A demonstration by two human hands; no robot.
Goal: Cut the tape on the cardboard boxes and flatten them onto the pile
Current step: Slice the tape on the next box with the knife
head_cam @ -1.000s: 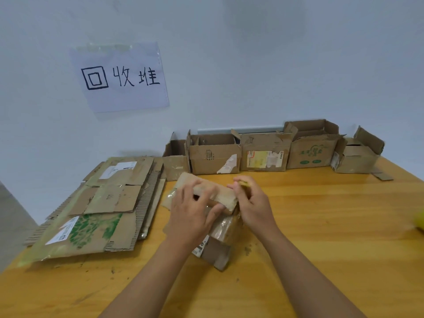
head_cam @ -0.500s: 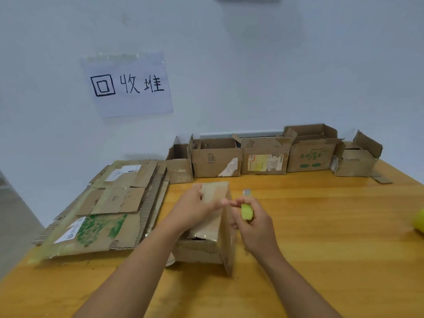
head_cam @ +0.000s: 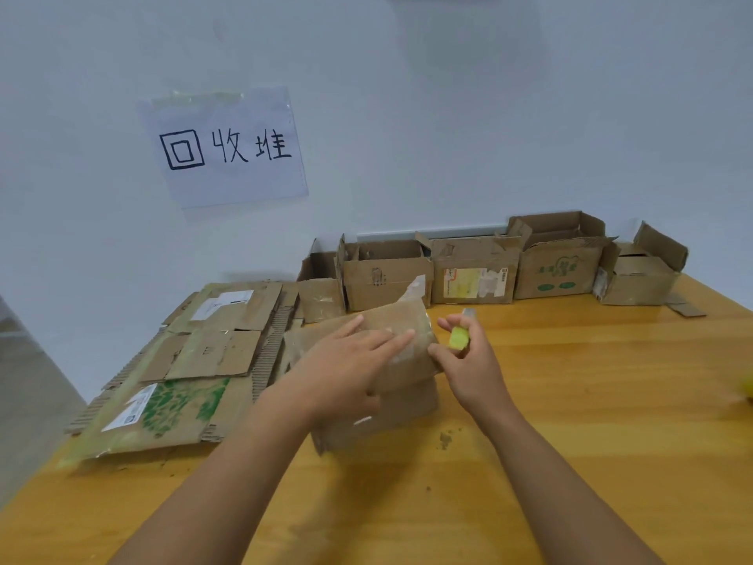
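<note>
So the worktop (head_cam: 570,401) took up most of the view, yellow wood, and the flattened pile (head_cam: 195,360) sat at about 9 o'clock from the box I was working on. Behind, from 12 round to 2 o'clock, a row of open boxes (head_cam: 472,271) stood against the wall, flaps up, not yet flattened. A paper sign (head_cam: 228,148) was taped on the wall at roughly 11 o'clock.

The box in hand (head_cam: 391,385) was dead center, half collapsed and blurry, with shiny tape (head_cam: 415,291) peeling up off its far corner. My left hand (head_cam: 346,369) lay flat across the top panel, fingers straight and pressing down, not wrapped round anything. My right hand (head_cam: 468,360) was just at 3 o'clock of the box with its grip clamped on the little yellow-green cutter (head_cam: 459,336). A grey tip stuck out toward 12 o'clock, which I took for the blade.

Stuff I figured could go wrong:

- Biggest worry was the left fingertips. They pointed right at the cutter hand, nearly touching it. If the blade came back in along that edge, those fingers were in the path.
- The box looked squashy and only held by a flat palm, so it could've slid or sprung back once I let up.
- Leftover tape might've kept a seam shut, and then it wouldn't lie flat on the pile.
- Swinging the box over to 9 o'clock with the cutter in the other hand risked nicking something if the blade was out. Couldn't tell how far it was extended.
</note>
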